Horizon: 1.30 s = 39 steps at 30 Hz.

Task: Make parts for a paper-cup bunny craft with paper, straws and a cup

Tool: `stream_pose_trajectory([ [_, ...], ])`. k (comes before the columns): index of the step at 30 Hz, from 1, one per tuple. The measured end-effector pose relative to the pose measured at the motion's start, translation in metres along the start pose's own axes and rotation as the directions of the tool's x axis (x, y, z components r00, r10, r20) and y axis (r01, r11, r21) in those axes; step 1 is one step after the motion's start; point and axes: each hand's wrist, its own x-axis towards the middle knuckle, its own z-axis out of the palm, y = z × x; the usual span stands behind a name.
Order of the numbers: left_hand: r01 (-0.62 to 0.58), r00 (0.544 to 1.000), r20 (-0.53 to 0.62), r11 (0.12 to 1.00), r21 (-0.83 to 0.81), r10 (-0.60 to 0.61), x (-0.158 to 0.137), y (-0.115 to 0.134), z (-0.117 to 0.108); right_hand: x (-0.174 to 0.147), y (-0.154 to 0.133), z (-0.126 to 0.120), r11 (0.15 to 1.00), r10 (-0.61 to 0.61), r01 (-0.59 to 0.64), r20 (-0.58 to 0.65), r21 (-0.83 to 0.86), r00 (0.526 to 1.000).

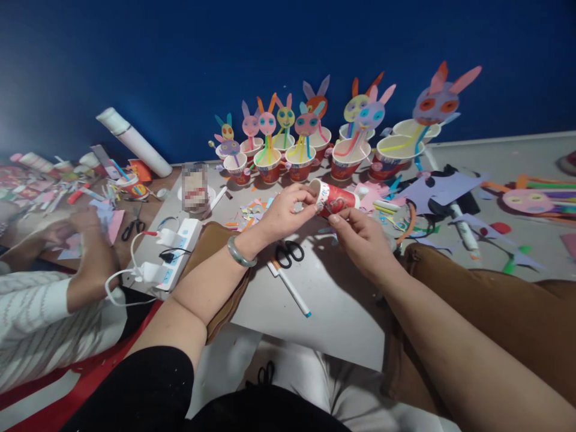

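A red paper cup [337,198] with a white rim lies tilted on its side in the air above the table, its mouth towards the left. My left hand [290,210], with a bracelet at the wrist, grips the cup at its rim. Below the cup's side, my right hand [362,240] has thumb and fingers pinched together; what is between them is too small to make out. Black-handled scissors [289,255] lie on the table below the cup. A white marker [292,291] with a blue end lies beside them.
Several paper cups [270,171] with paper rabbit heads [267,123] stand along the blue wall. Paper scraps [254,213] and a purple sheet [436,192] are scattered about. A power strip [182,255] lies left, near a co-worker's arm [92,252]. Brown cushions [450,300] flank my arms.
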Motion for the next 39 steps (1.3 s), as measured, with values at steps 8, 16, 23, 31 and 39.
stream_pose_trajectory([
  [8,0.019,1.0,0.007,1.0,0.003,-0.019,-0.0023,0.0031,0.0046,-0.0015,-0.0004,0.0025,0.999,0.013,-0.014,0.025,0.042,1.0],
  [16,0.074,0.997,0.017,0.997,-0.023,-0.074,-0.0039,0.0015,0.0067,0.0018,-0.0002,0.0022,0.817,0.284,-0.393,0.299,0.423,0.911],
  [23,0.12,0.992,0.036,0.988,-0.097,-0.117,-0.0045,0.0074,0.0069,0.0012,-0.0059,0.0005,0.747,0.323,-0.457,0.338,0.484,0.884],
  [31,0.145,0.989,0.031,0.979,-0.144,-0.142,-0.0056,0.0104,0.0078,0.0013,-0.0062,0.0017,0.744,0.323,-0.455,0.333,0.489,0.886],
  [39,0.181,0.983,0.056,0.958,-0.222,-0.173,-0.0066,0.0085,0.0099,0.0015,-0.0061,0.0013,0.749,0.331,-0.452,0.319,0.485,0.888],
])
